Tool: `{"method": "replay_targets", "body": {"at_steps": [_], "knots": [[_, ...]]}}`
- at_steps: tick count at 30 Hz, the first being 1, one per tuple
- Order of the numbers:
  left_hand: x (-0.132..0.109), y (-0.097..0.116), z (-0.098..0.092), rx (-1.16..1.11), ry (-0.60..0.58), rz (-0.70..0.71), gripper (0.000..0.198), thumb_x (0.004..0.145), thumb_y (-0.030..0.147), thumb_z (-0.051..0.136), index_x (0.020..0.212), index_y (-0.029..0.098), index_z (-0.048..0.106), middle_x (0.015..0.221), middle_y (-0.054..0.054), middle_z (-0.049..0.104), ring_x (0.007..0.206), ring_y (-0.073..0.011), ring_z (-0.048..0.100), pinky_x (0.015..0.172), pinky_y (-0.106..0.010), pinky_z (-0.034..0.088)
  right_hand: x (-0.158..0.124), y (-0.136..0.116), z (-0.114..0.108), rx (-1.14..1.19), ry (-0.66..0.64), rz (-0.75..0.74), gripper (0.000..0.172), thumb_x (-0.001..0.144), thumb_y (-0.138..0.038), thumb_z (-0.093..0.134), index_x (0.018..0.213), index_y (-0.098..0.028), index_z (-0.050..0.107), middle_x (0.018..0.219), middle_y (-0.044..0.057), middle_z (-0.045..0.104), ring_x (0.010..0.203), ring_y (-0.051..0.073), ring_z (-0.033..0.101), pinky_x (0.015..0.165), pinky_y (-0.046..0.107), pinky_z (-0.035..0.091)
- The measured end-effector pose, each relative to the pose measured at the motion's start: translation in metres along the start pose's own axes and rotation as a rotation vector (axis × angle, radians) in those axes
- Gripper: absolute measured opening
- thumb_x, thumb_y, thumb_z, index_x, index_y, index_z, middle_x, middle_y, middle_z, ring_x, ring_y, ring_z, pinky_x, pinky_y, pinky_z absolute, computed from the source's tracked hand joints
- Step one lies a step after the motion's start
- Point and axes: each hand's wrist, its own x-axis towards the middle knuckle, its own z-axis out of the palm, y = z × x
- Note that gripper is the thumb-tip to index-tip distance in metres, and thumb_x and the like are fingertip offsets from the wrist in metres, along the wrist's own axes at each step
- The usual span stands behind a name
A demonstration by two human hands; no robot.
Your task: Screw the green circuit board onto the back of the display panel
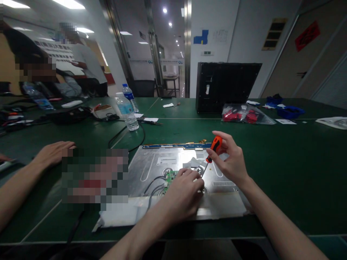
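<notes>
My right hand [232, 159] pinches the orange and black handle of a screwdriver [216, 144]. The screwdriver leans, its thin shaft running down to the fingertips of my left hand [187, 193]. Those fingers are curled together close to the shaft's lower end; what they hold, if anything, is hidden, as is the screwdriver's tip. Under both hands lies a flat silver metal panel [154, 160], apparently the back of a display. A green circuit board [170, 177] with dark cables sits on it, partly covered by my left hand. A blue strip board [176, 146] runs along the panel's far edge.
Another person's hand [52, 155] rests on the green table [284, 162] at left, beside a blurred-out patch. Water bottles [127, 112] stand behind the panel's left side. Farther back are a black monitor-like casing [225, 86], a bag of red parts [244, 115] and blue containers [290, 112].
</notes>
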Motion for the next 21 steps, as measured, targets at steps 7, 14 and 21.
{"method": "replay_targets", "body": {"at_steps": [7,14,21], "knots": [[0.006,-0.001,0.006,0.148,0.020,-0.036,0.011,0.079,0.009,0.056,0.086,0.017,0.059,0.099,-0.007,0.062,0.095,-0.0230,0.057,0.089,-0.041,0.042,0.002,-0.003,-0.003,-0.045,0.032,-0.014,0.045,0.083,-0.030,0.065,0.125,-0.024,0.050,0.074,-0.004,0.061,0.060,0.011,0.062,0.057,0.023,0.055],[0.007,-0.003,0.010,0.178,0.017,-0.038,0.007,0.086,0.014,0.055,0.091,0.016,0.060,0.097,-0.008,0.063,0.093,-0.0245,0.057,0.089,-0.043,0.043,0.002,-0.002,-0.001,-0.057,0.024,-0.027,0.045,0.083,-0.030,0.066,0.125,-0.024,0.050,0.075,-0.004,0.061,0.061,0.011,0.062,0.058,0.022,0.055],[-0.009,-0.002,0.006,0.045,0.039,-0.061,0.016,0.084,0.014,0.057,0.099,0.017,0.059,0.110,-0.008,0.061,0.103,-0.0254,0.054,0.096,-0.046,0.042,0.001,-0.002,-0.002,-0.060,0.028,-0.031,0.046,0.083,-0.030,0.066,0.126,-0.025,0.050,0.074,-0.005,0.061,0.060,0.010,0.061,0.058,0.022,0.055]]}}
